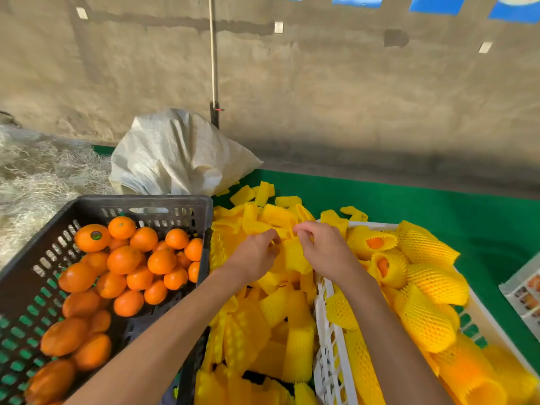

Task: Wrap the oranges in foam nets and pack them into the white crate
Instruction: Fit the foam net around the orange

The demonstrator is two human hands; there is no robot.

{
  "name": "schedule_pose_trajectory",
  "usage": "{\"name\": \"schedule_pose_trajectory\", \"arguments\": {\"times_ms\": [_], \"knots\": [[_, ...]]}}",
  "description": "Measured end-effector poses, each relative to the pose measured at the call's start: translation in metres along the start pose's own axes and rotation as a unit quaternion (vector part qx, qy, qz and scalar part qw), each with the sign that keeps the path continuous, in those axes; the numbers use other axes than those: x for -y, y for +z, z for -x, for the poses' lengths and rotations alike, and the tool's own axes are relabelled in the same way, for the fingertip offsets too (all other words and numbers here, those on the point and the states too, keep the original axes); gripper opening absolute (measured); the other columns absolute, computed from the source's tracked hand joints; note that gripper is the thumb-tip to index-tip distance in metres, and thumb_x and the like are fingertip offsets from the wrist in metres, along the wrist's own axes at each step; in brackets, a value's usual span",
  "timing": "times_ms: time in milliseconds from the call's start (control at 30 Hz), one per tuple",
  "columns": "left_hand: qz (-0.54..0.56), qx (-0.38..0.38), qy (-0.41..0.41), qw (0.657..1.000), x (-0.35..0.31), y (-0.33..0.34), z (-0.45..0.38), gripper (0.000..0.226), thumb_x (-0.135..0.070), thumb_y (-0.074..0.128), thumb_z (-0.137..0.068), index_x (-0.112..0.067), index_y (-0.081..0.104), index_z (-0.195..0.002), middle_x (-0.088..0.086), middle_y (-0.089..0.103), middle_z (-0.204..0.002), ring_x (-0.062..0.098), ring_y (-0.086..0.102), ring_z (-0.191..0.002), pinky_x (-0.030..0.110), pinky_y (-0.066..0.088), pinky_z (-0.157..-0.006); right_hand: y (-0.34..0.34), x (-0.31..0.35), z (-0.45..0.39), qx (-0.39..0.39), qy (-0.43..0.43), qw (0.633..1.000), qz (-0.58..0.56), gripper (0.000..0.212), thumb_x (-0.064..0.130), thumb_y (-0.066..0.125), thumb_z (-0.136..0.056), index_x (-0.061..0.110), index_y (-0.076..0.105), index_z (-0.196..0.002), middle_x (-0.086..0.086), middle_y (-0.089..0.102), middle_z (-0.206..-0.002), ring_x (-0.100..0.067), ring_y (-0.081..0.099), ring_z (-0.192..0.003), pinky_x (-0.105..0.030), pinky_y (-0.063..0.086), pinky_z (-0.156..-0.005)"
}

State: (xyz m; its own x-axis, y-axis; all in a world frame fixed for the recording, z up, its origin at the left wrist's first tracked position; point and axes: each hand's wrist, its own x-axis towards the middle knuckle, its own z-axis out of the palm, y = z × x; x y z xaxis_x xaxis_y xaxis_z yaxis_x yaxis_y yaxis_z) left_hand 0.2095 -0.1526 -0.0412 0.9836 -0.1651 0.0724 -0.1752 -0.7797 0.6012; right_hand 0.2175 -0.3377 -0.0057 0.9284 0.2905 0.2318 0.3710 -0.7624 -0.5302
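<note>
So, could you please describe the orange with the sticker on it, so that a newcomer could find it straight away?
Look into the black crate on the left, full of bare oranges. Go to its far left corner, where the pile stands highest. The stickered orange lies there, just left of the topmost fruit, and alone shows a small dark round label on its upper face.

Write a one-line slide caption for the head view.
Both hands, left and right, pinch a yellow foam net between a black crate of oranges and the white crate.
</note>
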Motion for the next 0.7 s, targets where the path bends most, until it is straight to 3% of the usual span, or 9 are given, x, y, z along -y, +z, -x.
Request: {"name": "schedule_pose_trajectory", "arguments": {"times_ms": [67,167,233,300,400,467,533,600,700], "knots": [[0.067,-0.057,0.018,0.996,0.012,-0.014,0.013,0.022,-0.014,0.055,-0.106,-0.015,0.06,-0.128,0.003,0.066,-0.12,0.024,0.064,-0.097,0.041,0.054,-0.079,0.013,0.009,0.002,0.021,0.005,0.996,-0.088,0.029,0.022,0.044,-0.107,0.024,0.068,-0.125,0.006,0.07,-0.114,-0.007,0.063,-0.087,-0.019,0.048,-0.07],[0.163,-0.13,0.029,0.978,0.032,-0.022,0.025,0.022,-0.014,0.054,-0.107,-0.02,0.062,-0.127,-0.006,0.062,-0.122,0.001,0.057,-0.093,0.017,0.045,-0.078,0.038,0.013,0.008,-0.006,0.05,0.97,-0.238,0.037,0.015,0.043,-0.107,0.04,0.066,-0.122,0.018,0.068,-0.089,-0.001,0.051,-0.051,-0.014,0.039,-0.047],[0.214,-0.162,0.024,0.963,0.038,-0.024,0.028,0.024,-0.015,0.053,-0.108,-0.022,0.062,-0.128,-0.008,0.061,-0.118,-0.005,0.054,-0.089,0.01,0.041,-0.076,0.055,0.017,0.014,-0.008,0.077,0.937,-0.34,0.045,0.009,0.044,-0.104,0.046,0.065,-0.118,0.025,0.069,-0.1,0.003,0.063,-0.068,-0.01,0.048,-0.057],[0.234,-0.175,0.026,0.956,0.04,-0.024,0.025,0.026,-0.015,0.053,-0.108,-0.021,0.059,-0.132,-0.008,0.061,-0.123,-0.004,0.056,-0.096,0.011,0.042,-0.08,0.073,0.019,0.018,-0.001,0.089,0.9,-0.427,0.044,0.005,0.048,-0.103,0.042,0.065,-0.12,0.015,0.069,-0.121,-0.006,0.069,-0.1,-0.022,0.058,-0.076],[0.187,-0.176,0.033,0.966,0.041,-0.02,0.023,0.035,-0.014,0.055,-0.106,-0.023,0.056,-0.14,-0.004,0.056,-0.134,0.005,0.053,-0.119,0.008,0.04,-0.089,0.092,0.016,0.02,0.006,0.107,0.851,-0.514,0.033,0.011,0.046,-0.102,0.018,0.067,-0.126,-0.006,0.072,-0.121,-0.032,0.071,-0.107,-0.049,0.059,-0.089],[0.159,-0.174,0.031,0.971,0.043,-0.017,0.022,0.036,-0.013,0.056,-0.106,-0.023,0.055,-0.141,-0.001,0.053,-0.134,0.009,0.052,-0.121,0.008,0.042,-0.088,0.1,0.015,0.017,0.013,0.135,0.819,-0.558,0.034,0.022,0.044,-0.102,0.014,0.071,-0.122,-0.013,0.072,-0.118,-0.039,0.07,-0.105,-0.052,0.058,-0.088],[0.136,-0.169,0.016,0.976,0.042,-0.014,0.021,0.033,-0.018,0.053,-0.108,-0.02,0.053,-0.141,0.0,0.05,-0.137,0.012,0.05,-0.125,0.012,0.043,-0.096,0.104,0.014,0.015,-0.01,0.149,0.832,-0.534,0.03,0.032,0.049,-0.103,0.024,0.075,-0.115,-0.005,0.075,-0.112,-0.028,0.073,-0.099,-0.044,0.061,-0.081],[0.113,-0.162,-0.01,0.98,0.039,-0.012,0.021,0.038,-0.032,0.046,-0.11,-0.017,0.046,-0.144,-0.001,0.047,-0.141,0.012,0.045,-0.13,0.026,0.042,-0.109,0.106,0.013,0.018,-0.026,0.099,0.892,-0.441,0.028,0.037,0.059,-0.096,0.032,0.07,-0.121,0.008,0.075,-0.107,-0.011,0.072,-0.089,-0.029,0.059,-0.074],[0.093,-0.096,-0.017,0.991,0.035,-0.008,0.025,0.068,-0.066,0.033,-0.104,-0.021,0.034,-0.155,-0.003,0.037,-0.156,0.012,0.031,-0.144,0.04,0.031,-0.122,0.107,0.012,0.022,-0.036,0.054,0.919,-0.389,0.03,0.024,0.061,-0.091,0.042,0.068,-0.114,0.018,0.072,-0.095,0.0,0.063,-0.072,-0.015,0.048,-0.06]]}}
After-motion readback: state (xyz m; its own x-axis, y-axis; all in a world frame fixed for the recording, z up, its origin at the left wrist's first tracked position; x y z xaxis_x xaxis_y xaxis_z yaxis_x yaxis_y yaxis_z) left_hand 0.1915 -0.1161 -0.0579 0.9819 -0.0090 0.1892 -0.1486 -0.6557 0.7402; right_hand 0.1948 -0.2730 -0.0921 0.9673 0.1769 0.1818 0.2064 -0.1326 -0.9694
